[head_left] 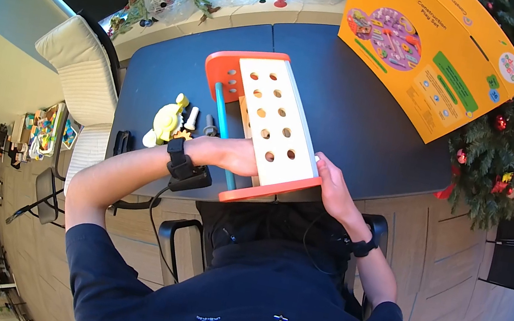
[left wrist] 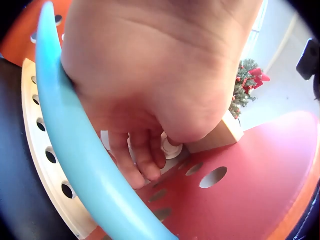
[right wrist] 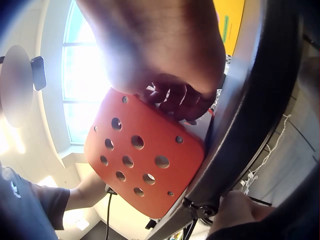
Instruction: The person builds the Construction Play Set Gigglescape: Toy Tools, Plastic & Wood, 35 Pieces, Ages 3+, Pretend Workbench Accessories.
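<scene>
The left hand [left wrist: 150, 75] reaches inside the toy toolbox [head_left: 277, 123], below its blue rod [head_left: 222, 113], fingers bent, thumb curled against a white round piece [left wrist: 171, 148]. At the box's near outer corner, the right hand [head_left: 335, 187] has its fingers curled, thumb and forefinger pinching a small white piece [head_left: 317, 159]. The toolbox stands on the dark table [head_left: 358, 130] — yellow parts [head_left: 168, 121] and a white bolt [head_left: 192, 118] lie to its left, and the yellow carton [head_left: 420, 93] stands farther off, at the right.
</scene>
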The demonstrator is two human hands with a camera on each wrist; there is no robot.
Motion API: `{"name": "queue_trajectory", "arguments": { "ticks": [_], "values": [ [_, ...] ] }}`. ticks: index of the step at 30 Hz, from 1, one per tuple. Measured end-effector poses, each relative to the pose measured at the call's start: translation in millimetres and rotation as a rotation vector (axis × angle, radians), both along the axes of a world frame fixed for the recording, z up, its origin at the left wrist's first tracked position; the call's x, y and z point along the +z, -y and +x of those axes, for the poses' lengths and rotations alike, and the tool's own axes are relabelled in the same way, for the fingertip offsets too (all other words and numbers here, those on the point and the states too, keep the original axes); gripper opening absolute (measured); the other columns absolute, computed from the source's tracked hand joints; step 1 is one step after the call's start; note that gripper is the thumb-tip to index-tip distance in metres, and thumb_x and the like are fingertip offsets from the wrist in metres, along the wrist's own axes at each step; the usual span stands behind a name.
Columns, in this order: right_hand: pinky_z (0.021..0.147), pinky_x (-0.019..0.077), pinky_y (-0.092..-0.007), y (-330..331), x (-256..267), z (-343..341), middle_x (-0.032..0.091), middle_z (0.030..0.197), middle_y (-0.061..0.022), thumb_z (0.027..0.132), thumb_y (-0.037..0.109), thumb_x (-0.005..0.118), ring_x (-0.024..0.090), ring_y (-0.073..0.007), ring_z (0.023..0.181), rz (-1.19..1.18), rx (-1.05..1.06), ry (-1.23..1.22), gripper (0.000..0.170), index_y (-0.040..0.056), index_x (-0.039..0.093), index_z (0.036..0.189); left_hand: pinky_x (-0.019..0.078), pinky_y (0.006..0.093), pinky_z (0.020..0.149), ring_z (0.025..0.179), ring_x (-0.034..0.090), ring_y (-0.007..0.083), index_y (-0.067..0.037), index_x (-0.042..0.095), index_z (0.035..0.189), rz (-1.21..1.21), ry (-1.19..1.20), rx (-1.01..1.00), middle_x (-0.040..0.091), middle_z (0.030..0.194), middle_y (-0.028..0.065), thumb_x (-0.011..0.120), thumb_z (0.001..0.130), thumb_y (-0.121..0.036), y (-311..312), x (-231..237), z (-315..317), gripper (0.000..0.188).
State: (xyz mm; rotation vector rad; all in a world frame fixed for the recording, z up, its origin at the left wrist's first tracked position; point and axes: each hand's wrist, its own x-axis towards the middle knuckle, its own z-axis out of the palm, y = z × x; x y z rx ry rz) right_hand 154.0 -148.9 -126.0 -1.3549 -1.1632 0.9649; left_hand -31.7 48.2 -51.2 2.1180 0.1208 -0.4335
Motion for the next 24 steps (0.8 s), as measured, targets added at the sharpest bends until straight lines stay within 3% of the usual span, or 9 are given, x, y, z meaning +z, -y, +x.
{"name": "queue_trajectory", "arguments": {
  "ticks": [4, 8, 11, 12, 15, 16, 19, 20, 24],
  "values": [
    [0.084, 0.0445, -0.0322, 0.1, 1.7, -3.7, 0.047, 0.088, -0.0080, 0.119, 0.032, 0.038, 0.044, -0.0141, 0.087, 0.029, -0.043, -0.008, 0.039, -0.0014, 0.048, 0.100, 0.0552, 0.0432, 0.106, 0.123, 0.066, 0.0349, -0.001, 0.062, 0.142, -0.054, 0.084, 0.030, 0.068, 0.140, 0.0194, 0.061, 0.106, -0.017, 4.1, -3.2, 1.0, 0.039],
    [0.085, 0.0439, -0.0315, 1.2, 7.1, 5.1, 0.046, 0.089, -0.0077, 0.118, 0.027, 0.040, 0.044, -0.0156, 0.086, 0.005, -0.016, 0.039, 0.035, -0.0020, 0.048, 0.100, 0.0536, 0.0477, 0.106, 0.115, 0.067, 0.0420, -0.005, 0.067, 0.133, 0.336, 0.401, -0.046, 0.071, 0.127, 0.0196, 0.065, 0.099, -0.014, 14.2, -2.3, -3.9, 0.036],
    [0.087, 0.0431, -0.0309, 1.1, 16.3, 6.7, 0.046, 0.091, -0.0075, 0.117, 0.026, 0.041, 0.045, -0.0162, 0.088, -0.008, -0.039, 0.059, 0.034, -0.0021, 0.048, 0.100, 0.0477, 0.0501, 0.110, 0.123, 0.061, 0.0407, -0.004, 0.068, 0.130, 0.546, 0.513, -0.006, 0.068, 0.126, 0.0188, 0.067, 0.098, -0.011, 14.1, 8.6, -15.4, 0.032],
    [0.088, 0.0428, -0.0308, 1.8, 18.3, 6.6, 0.047, 0.092, -0.0074, 0.117, 0.026, 0.040, 0.045, -0.0162, 0.089, -0.012, -0.054, 0.056, 0.034, -0.0020, 0.048, 0.100, 0.0433, 0.0520, 0.112, 0.127, 0.059, 0.0415, -0.004, 0.067, 0.129, 0.670, 0.451, -0.066, 0.066, 0.128, 0.0180, 0.065, 0.099, -0.009, 10.4, 15.8, -21.5, 0.030],
    [0.093, 0.0421, -0.0299, -0.2, 2.7, 16.8, 0.049, 0.098, -0.0072, 0.118, 0.027, 0.038, 0.048, -0.0157, 0.094, -0.029, -0.003, -0.048, 0.035, -0.0022, 0.052, 0.103, 0.0408, 0.0527, 0.113, 0.127, 0.059, 0.0413, -0.003, 0.065, 0.128, 0.731, 0.419, 0.153, 0.064, 0.129, 0.0175, 0.065, 0.100, -0.009, 13.0, 38.2, -47.0, 0.028],
    [0.094, 0.0421, -0.0296, -1.0, -0.2, 18.4, 0.050, 0.099, -0.0071, 0.118, 0.027, 0.038, 0.049, -0.0155, 0.095, -0.033, 0.007, -0.094, 0.036, -0.0024, 0.053, 0.104, 0.0454, 0.0499, 0.107, 0.124, 0.059, 0.0397, -0.003, 0.061, 0.129, 0.825, 0.557, 0.229, 0.062, 0.128, 0.0166, 0.065, 0.101, -0.009, 13.7, 41.7, -56.4, 0.029],
    [0.098, 0.0424, -0.0291, -1.0, -2.4, 19.0, 0.054, 0.105, -0.0073, 0.117, 0.028, 0.037, 0.053, -0.0153, 0.101, -0.059, 0.008, -0.170, 0.038, -0.0041, 0.057, 0.110, 0.0521, 0.0459, 0.097, 0.115, 0.063, 0.0361, -0.002, 0.057, 0.130, 0.674, 0.487, 0.744, 0.060, 0.124, 0.0191, 0.067, 0.102, -0.013, 19.2, 33.5, -82.6, 0.032],
    [0.099, 0.0426, -0.0293, -1.3, -3.9, 18.8, 0.055, 0.106, -0.0076, 0.117, 0.028, 0.037, 0.055, -0.0155, 0.103, -0.059, 0.002, -0.182, 0.039, -0.0044, 0.057, 0.111, 0.0543, 0.0402, 0.092, 0.112, 0.066, 0.0289, -0.001, 0.052, 0.138, 0.375, 0.332, 0.940, 0.060, 0.125, 0.0158, 0.061, 0.109, -0.021, 20.2, 23.8, -91.8, 0.037],
    [0.104, 0.0433, -0.0314, -3.1, 0.4, 14.8, 0.060, 0.114, -0.0093, 0.117, 0.028, 0.035, 0.059, -0.0170, 0.112, -0.060, -0.005, -0.224, 0.042, -0.0058, 0.059, 0.118, 0.0547, 0.0321, 0.091, 0.104, 0.068, 0.0142, -0.001, 0.044, 0.150, -0.656, 0.017, 0.994, 0.064, 0.124, 0.0107, 0.048, 0.116, -0.038, 30.0, -1.9, -102.2, 0.050]
  ]
}}
